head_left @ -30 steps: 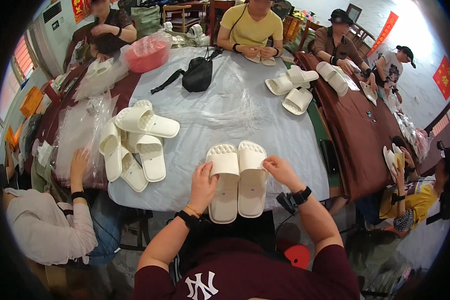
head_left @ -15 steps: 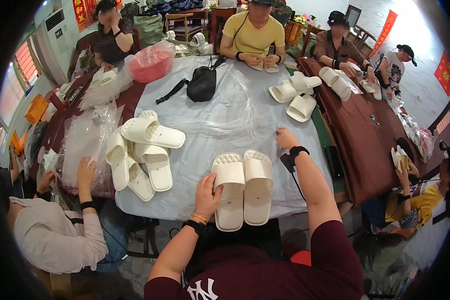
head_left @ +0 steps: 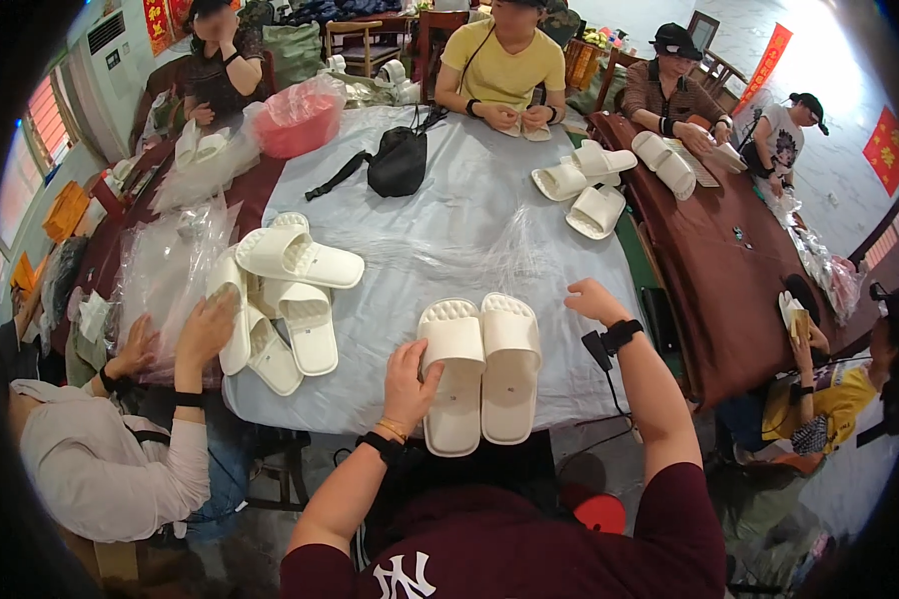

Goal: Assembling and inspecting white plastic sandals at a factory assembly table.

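A pair of cream slippers lies side by side at the table's near edge, toes away from me. My left hand grips the outer side of the left slipper, its thumb by the strap. My right hand hovers over the table to the right of the pair, fingers curled together; whatever they may hold is too small to make out. Beyond the pair, a spread of thin clear plastic strands lies across the pale table cover. A black cuff with a cable is on my right wrist.
A heap of cream slippers sits on the left, with a co-worker's hand at it. More slippers lie at the far right. A black bag and a red plastic-covered tub stand farther back. Clear bags lie left.
My right hand has moved slightly right and nearer, away from the strands. My left hand stays on the slipper. The left co-worker's hand has reached the slipper heap.
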